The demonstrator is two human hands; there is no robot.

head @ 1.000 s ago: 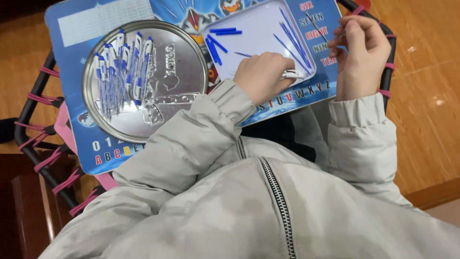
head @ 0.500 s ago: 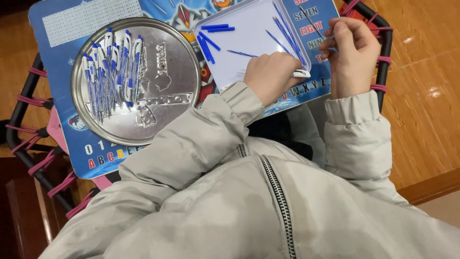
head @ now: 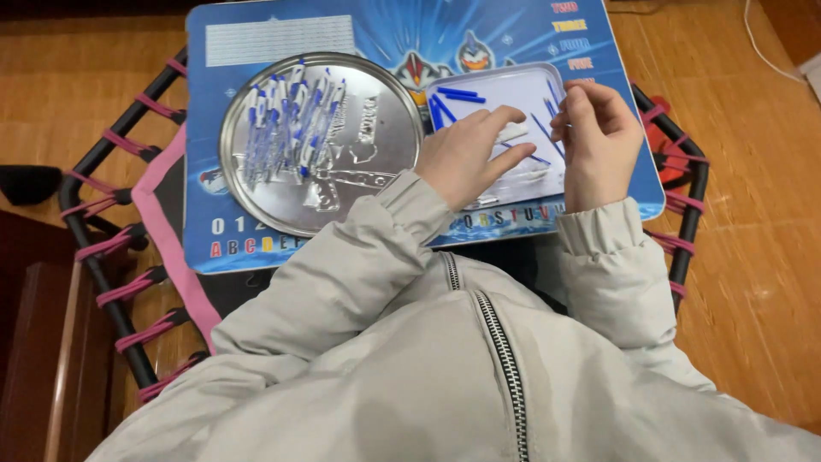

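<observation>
A white rectangular tray lies on a blue lap desk and holds loose blue pen caps and thin blue refills. My left hand rests on this tray with its fingers spread, the index finger and thumb either side of a clear pen barrel. My right hand hovers at the tray's right edge. Its fingertips are pinched together on what looks like a thin blue pen part, mostly hidden by the fingers.
A round silver tray to the left holds several blue and white pens. The desk sits over a black frame with pink straps on a wooden floor. My pale jacket fills the lower view.
My left hand has opened its fingers and laid the clear barrel on the white tray. My right hand has moved closer to the left one.
</observation>
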